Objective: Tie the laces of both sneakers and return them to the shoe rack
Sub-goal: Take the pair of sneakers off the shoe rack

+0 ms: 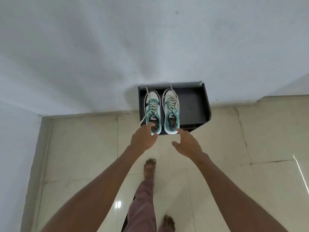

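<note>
Two teal and white sneakers stand side by side on the left half of a dark shoe rack (pixel 195 104) against the wall, toes toward the wall. Loose white laces trail off both. My left hand (pixel 143 138) is at the heel of the left sneaker (pixel 153 109), fingers curled over its heel collar and reaching into the opening. My right hand (pixel 187 143) hovers just below the heel of the right sneaker (pixel 171 111), fingers spread, one fingertip near the heel edge, holding nothing.
The rack stands on a glossy beige tiled floor (pixel 83 156) where it meets a white wall (pixel 117 47). The rack's right half is bare. My bare feet (pixel 149 168) and a pink trouser leg are below, on the tiles.
</note>
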